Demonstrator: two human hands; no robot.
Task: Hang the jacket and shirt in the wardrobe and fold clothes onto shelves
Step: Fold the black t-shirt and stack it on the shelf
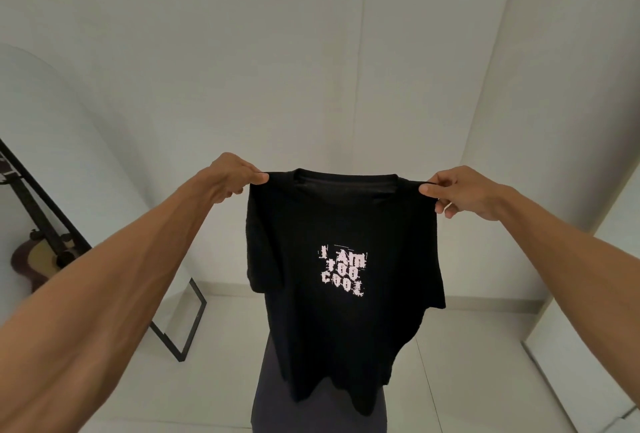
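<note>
A black T-shirt (341, 322) with pale pink lettering on its chest hangs spread out in front of me, front side facing me. My left hand (231, 176) pinches its left shoulder seam. My right hand (459, 192) pinches the right shoulder seam. Both arms are stretched forward at about chest height, and the shirt hangs straight down with its hem loose. No wardrobe, hanger or shelf is in sight.
A tall black-framed mirror (187, 328) leans against the wall at the left, with a guitar (33, 261) reflected in it. A dark grey garment (266, 398) shows below the shirt. White walls surround a pale tiled floor (467, 380); a white panel (568, 373) stands at the right.
</note>
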